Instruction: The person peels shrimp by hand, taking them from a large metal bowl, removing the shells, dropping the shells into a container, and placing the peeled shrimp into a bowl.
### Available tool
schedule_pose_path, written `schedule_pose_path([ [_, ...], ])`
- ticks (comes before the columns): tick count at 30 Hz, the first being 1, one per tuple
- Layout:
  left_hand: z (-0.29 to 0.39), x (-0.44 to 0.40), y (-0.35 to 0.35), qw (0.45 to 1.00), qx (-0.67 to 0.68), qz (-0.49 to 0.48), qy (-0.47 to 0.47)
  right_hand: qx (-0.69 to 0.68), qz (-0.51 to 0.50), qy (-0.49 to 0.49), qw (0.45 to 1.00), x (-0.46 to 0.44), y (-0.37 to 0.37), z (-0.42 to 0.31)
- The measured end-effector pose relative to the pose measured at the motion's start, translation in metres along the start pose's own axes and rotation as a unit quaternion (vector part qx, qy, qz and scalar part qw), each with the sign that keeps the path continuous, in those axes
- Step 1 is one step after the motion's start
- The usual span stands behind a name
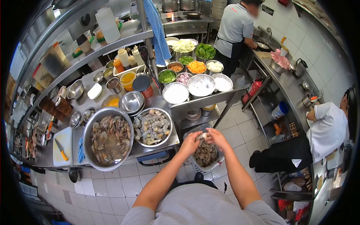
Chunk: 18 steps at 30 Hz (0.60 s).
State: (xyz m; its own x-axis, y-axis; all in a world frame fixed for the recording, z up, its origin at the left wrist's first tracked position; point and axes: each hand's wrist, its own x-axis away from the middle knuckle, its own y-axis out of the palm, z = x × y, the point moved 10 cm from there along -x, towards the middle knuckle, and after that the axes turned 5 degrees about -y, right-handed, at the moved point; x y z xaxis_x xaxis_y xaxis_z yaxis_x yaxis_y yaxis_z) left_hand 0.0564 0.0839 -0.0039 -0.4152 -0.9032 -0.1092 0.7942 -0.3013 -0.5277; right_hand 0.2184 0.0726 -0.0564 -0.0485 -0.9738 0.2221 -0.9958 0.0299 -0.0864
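Observation:
My left hand (190, 143) and my right hand (218, 139) meet in front of me, fingers closed on a greyish shrimp (204, 135) between them. Below them is a clear plastic bin (221, 159) holding a heap of dark shrimp shells and heads (206, 153). To the left, a steel bowl of peeled shrimp (152, 126) stands at the counter's edge. Beside it sits a large steel basin (87, 144) with whole shrimp (111, 137) in murky liquid. My fingers partly cover the shrimp.
A knife (62, 150) lies on a white cutting board (63, 140). Stacked steel bowls (132, 102) and sauce containers stand behind the basin. Bowls of chopped vegetables (197, 67) fill the far counter. One person (235, 30) works at the back, another (326, 125) on the right.

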Motion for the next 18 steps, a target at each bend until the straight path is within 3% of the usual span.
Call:
schedule_pose_path([
  [1, 0.006, 0.001, -0.001, 1.000, 0.000, -0.001, -0.001, -0.181, -0.036, 0.103, 0.977, 0.016, 0.020, -0.008],
  [2, 0.019, 0.002, -0.009, 1.000, 0.015, 0.015, -0.006, -0.182, -0.034, 0.104, 0.977, 0.019, 0.023, -0.010],
  [4, 0.021, 0.000, -0.011, 0.999, 0.028, 0.028, -0.008, -0.085, -0.103, 0.006, 0.991, 0.020, 0.033, -0.030],
  [7, 0.013, -0.003, -0.018, 0.998, 0.046, 0.036, -0.009, -0.049, -0.076, -0.047, 0.995, 0.013, 0.025, -0.032],
  [8, -0.018, -0.002, -0.001, 0.962, 0.206, -0.071, -0.166, -0.050, -0.076, -0.047, 0.995, 0.013, 0.023, -0.029],
  [9, -0.036, 0.015, 0.022, 0.864, 0.353, -0.173, -0.314, 0.083, -0.062, -0.145, 0.984, 0.018, 0.020, -0.051],
  [10, -0.035, 0.017, 0.019, 0.854, 0.371, -0.177, -0.318, 0.213, -0.046, -0.239, 0.946, 0.026, 0.022, -0.072],
  [18, -0.058, 0.028, 0.028, 0.811, 0.397, -0.209, -0.375, 0.349, -0.101, -0.300, 0.882, 0.042, 0.064, -0.085],
])
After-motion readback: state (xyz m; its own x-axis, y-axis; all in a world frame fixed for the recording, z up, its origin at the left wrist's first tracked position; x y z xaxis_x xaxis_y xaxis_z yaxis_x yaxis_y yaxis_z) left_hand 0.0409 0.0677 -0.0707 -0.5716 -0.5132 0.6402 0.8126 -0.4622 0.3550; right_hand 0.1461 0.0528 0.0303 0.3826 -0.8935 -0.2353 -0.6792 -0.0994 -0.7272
